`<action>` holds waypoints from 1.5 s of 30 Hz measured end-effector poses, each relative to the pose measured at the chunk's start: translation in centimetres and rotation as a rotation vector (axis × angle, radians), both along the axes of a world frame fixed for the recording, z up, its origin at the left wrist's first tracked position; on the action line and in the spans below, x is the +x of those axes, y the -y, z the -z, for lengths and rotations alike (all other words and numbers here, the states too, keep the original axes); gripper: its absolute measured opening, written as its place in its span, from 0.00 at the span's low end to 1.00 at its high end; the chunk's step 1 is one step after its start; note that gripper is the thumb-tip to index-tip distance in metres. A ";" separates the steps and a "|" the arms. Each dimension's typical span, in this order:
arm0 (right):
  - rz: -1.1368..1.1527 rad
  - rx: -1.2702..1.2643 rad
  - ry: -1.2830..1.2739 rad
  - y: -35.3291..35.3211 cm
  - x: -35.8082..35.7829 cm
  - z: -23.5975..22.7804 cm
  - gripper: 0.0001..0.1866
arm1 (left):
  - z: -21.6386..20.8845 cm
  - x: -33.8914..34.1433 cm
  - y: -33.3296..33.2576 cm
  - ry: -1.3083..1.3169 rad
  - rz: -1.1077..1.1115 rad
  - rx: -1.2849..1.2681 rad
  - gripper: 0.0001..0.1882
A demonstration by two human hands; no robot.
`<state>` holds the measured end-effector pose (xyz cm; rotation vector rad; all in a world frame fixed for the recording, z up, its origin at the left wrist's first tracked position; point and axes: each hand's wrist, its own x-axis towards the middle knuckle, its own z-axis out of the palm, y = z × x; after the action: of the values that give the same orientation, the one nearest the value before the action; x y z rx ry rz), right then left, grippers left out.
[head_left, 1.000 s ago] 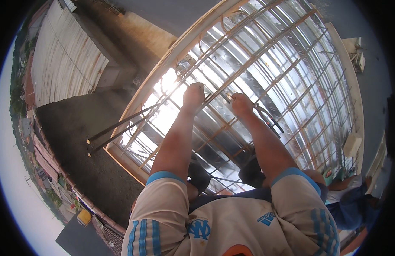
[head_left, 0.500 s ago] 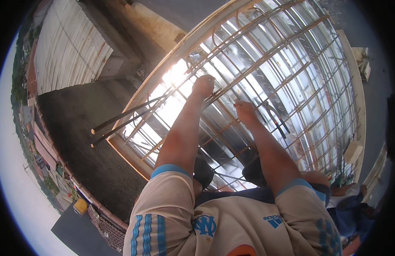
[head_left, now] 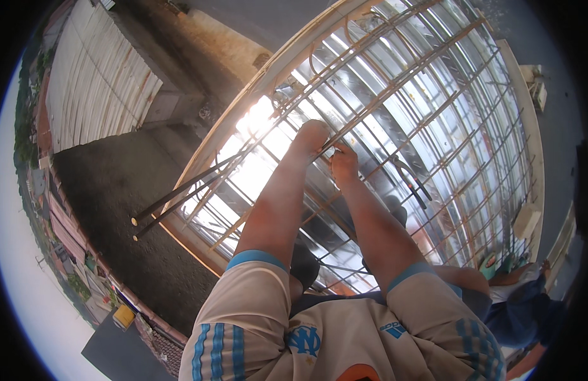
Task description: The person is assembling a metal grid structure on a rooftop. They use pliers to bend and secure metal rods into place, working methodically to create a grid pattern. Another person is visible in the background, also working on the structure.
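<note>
My left hand (head_left: 311, 136) is closed at a rusty rebar (head_left: 363, 114) of the steel grid, its fingers mostly hidden behind the back of the hand. Close beside it, my right hand (head_left: 344, 165) has its fingers pinched together at the same bar. Whatever sits between the fingers of either hand is too small or hidden to make out. To the right of my right hand, a pair of pincers (head_left: 410, 180) with dark handles lies across the bars. Shiny metal sheeting (head_left: 376, 155) shows under the grid.
Wooden form boards (head_left: 227, 136) edge the grid. Two long dark bars (head_left: 176, 197) stick out past the left edge, over a lower dark surface (head_left: 110, 190). A wooden block (head_left: 527, 221) sits at the right edge. Another person (head_left: 519, 317) is at the lower right.
My right hand has moved left and slightly up, close to my left hand. My left hand has shifted slightly right and down. The pincers lie where they were.
</note>
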<state>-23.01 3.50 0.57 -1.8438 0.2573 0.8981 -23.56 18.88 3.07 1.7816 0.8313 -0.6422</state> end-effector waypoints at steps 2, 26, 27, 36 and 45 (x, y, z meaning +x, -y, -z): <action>0.008 -0.011 -0.030 0.3 0.6 0.3 0.17 | -0.2 0.8 0.6 -0.011 -0.117 -0.088 0.18; -0.079 -0.102 -0.113 1.6 2.3 -2.2 0.12 | 0.8 -1.2 0.5 0.132 -0.426 -0.150 0.09; -0.128 -0.098 -0.085 1.9 2.3 -1.5 0.12 | 1.2 -1.1 0.8 0.211 -0.372 0.001 0.09; -0.231 -0.250 0.350 1.0 2.0 -0.4 0.13 | 0.7 -0.6 2.2 0.265 -0.315 0.322 0.11; -0.196 -0.193 0.277 0.5 1.9 1.0 0.13 | -2.2 0.0 3.5 0.255 -0.329 0.375 0.09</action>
<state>-21.08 3.01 -0.44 -2.1748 -0.0112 0.7566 -23.54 15.39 5.26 1.9452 1.0852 -0.0410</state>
